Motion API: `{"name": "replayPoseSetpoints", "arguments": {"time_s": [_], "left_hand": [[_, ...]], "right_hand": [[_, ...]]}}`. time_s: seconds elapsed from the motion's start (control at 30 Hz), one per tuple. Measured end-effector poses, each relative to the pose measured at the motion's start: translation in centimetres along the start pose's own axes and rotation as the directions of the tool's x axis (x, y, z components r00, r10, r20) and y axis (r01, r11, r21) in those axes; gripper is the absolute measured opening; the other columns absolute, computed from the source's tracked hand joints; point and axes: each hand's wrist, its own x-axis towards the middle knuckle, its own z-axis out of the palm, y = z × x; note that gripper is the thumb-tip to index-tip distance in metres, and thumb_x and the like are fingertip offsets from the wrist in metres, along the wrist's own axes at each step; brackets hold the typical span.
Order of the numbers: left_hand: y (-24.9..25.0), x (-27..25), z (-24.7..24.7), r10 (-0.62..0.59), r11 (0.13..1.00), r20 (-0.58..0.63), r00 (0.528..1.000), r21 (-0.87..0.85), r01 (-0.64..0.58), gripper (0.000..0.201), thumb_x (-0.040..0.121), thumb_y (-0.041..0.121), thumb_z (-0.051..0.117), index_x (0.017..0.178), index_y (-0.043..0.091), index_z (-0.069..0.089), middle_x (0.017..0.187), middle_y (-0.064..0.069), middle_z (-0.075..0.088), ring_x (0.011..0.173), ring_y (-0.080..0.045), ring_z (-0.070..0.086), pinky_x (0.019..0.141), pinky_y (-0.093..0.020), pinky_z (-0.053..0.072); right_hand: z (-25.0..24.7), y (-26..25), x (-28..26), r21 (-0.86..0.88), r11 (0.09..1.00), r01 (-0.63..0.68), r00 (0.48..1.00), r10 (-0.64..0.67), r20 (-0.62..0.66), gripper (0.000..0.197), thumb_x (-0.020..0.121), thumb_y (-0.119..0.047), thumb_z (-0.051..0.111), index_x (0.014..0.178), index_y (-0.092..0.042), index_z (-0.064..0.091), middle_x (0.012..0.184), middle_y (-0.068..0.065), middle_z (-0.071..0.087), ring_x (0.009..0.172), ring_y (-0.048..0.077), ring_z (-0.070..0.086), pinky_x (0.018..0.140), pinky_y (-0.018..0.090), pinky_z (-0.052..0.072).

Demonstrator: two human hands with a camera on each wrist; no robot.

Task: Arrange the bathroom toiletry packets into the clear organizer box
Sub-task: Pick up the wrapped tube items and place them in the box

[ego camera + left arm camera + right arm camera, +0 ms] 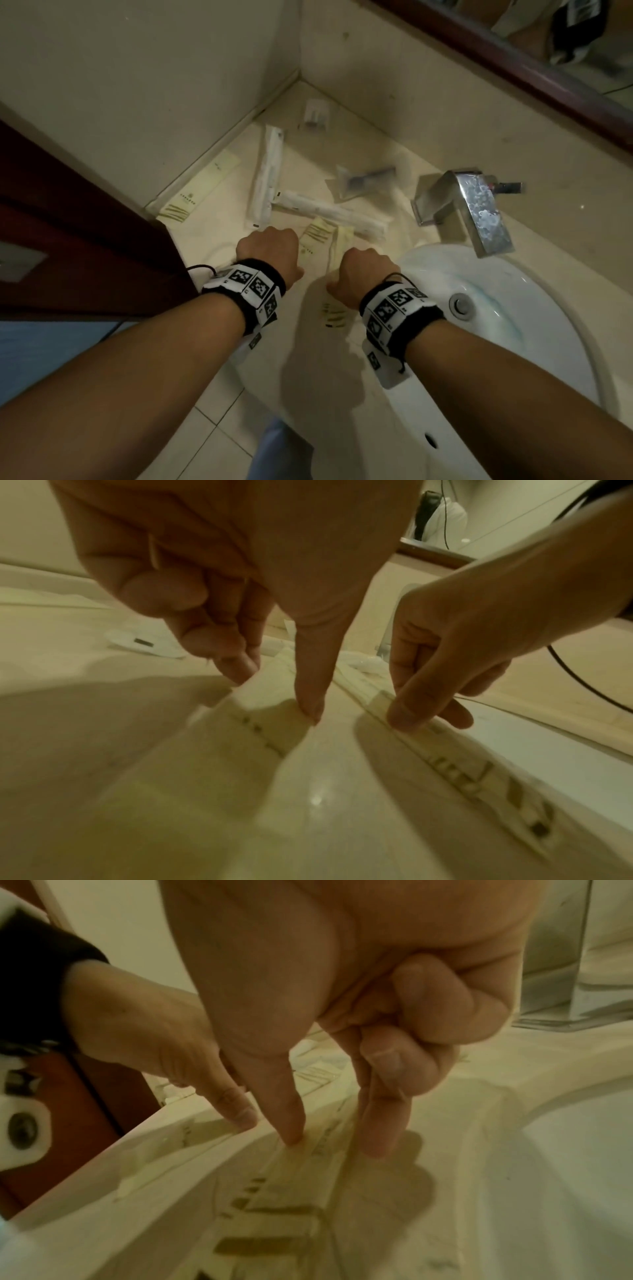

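1. Left hand [269, 251]: thumb and forefinger pinching the side edges of a flat yellow packet [270, 718] lying on the counter [308, 818] directly beneath.
2. Right hand [364, 270]: thumb and fingers nipping a second yellow packet [455, 772], just beside the first.
3. Step in hand, by judgement: picking up, one packet per hand.
4. Clear organizer box: not plainly made out.
5. Next move: lifting both flat, then locating the box; thin sleeves likely to slip.
6. White packets [267, 178]: beyond the knuckles, awaiting collection.
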Motion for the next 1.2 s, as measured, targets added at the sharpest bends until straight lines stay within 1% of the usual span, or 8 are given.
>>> {"name": "replayPoseSetpoints", "arguments": {"time_s": [0.23,0.4,0.53,0.67,0.77,0.97,1.07,1.2], "left_hand": [[-0.1,0.3,0.6,0.053,0.998,-0.029,0.998,-0.037,-0.054,0.041,0.082,0.048,0.07,0.107,0.016,0.061,0.106,-0.01,0.064,0.097,-0.032,0.063,0.075,-0.036,0.049],[-0.2,0.7,0.8,0.068,0.984,-0.047,0.997,-0.165,-0.075,0.037,0.079,0.051,0.072,0.081,0.017,0.056,0.09,-0.008,0.065,0.08,-0.028,0.06,0.066,-0.032,0.047],[0.6,0.6,0.3,0.094,0.976,-0.082,0.992,-0.19,-0.108,0.037,0.083,0.053,0.068,0.079,0.018,0.056,0.08,-0.005,0.059,0.072,-0.024,0.053,0.063,-0.031,0.041],[2.7,-0.8,-0.7,0.136,0.977,-0.136,0.981,-0.146,-0.156,0.037,0.085,0.052,0.065,0.073,0.018,0.055,0.08,-0.006,0.062,0.072,-0.026,0.054,0.061,-0.032,0.039],[5.4,-2.5,-2.5,0.186,0.962,-0.165,0.969,-0.169,-0.213,0.037,0.087,0.051,0.062,0.068,0.02,0.053,0.081,-0.006,0.065,0.073,-0.026,0.057,0.06,-0.032,0.04],[13.6,-8.2,-6.9,0.32,0.901,-0.34,0.884,-0.179,-0.395,0.034,0.091,0.049,0.057,0.07,0.022,0.06,0.076,-0.001,0.063,0.076,-0.025,0.06,0.064,-0.03,0.041],[18.6,-10.8,-8.2,0.42,0.852,-0.397,0.816,-0.138,-0.505,0.033,0.091,0.051,0.056,0.077,0.022,0.064,0.084,-0.002,0.068,0.081,-0.026,0.063,0.067,-0.033,0.048],[27.8,-15.1,-8.5,0.545,0.762,-0.418,0.727,-0.115,-0.637,0.029,0.091,0.049,0.059,0.071,0.027,0.056,0.08,0.002,0.065,0.077,-0.021,0.059,0.066,-0.03,0.043]], "right_hand": [[-0.2,0.2,1.2,0.123,0.991,-0.045,0.994,0.032,0.105,0.032,0.085,-0.038,0.068,0.073,-0.016,0.048,0.078,0.006,0.058,0.068,0.025,0.056,0.063,0.032,0.047],[0.0,0.8,1.1,0.19,0.981,-0.047,0.991,0.023,0.131,0.038,0.086,-0.044,0.069,0.092,-0.014,0.047,0.094,0.006,0.057,0.088,0.029,0.059,0.071,0.034,0.047],[0.1,2.1,0.0,0.307,0.949,-0.077,0.995,0.055,0.079,0.034,0.087,-0.039,0.067,0.094,-0.013,0.047,0.106,0.013,0.062,0.1,0.034,0.062,0.077,0.037,0.052],[-0.4,4.6,-2.4,0.438,0.895,-0.087,0.996,0.093,0.007,0.031,0.087,-0.036,0.068,0.08,-0.012,0.05,0.092,0.012,0.064,0.088,0.031,0.064,0.066,0.032,0.046],[-1.3,7.4,-5.1,0.497,0.865,-0.067,0.991,0.116,-0.07,0.035,0.085,-0.041,0.067,0.089,-0.007,0.058,0.094,0.013,0.068,0.089,0.031,0.066,0.071,0.036,0.054],[-3.2,15.3,-12.6,0.557,0.831,0.01,0.945,0.175,-0.277,0.034,0.09,-0.038,0.061,0.082,-0.006,0.069,0.079,0.009,0.071,0.077,0.027,0.068,0.072,0.042,0.059],[-3.4,19.3,-16.0,0.565,0.825,0.016,0.904,0.229,-0.361,0.035,0.091,-0.039,0.06,0.086,-0.006,0.07,0.08,0.008,0.072,0.076,0.026,0.068,0.069,0.039,0.059],[-1.9,26.8,-21.6,0.617,0.786,-0.025,0.829,0.361,-0.426,0.038,0.091,-0.045,0.059,0.093,-0.008,0.071,0.082,0.005,0.072,0.076,0.025,0.068,0.063,0.035,0.057]]}}
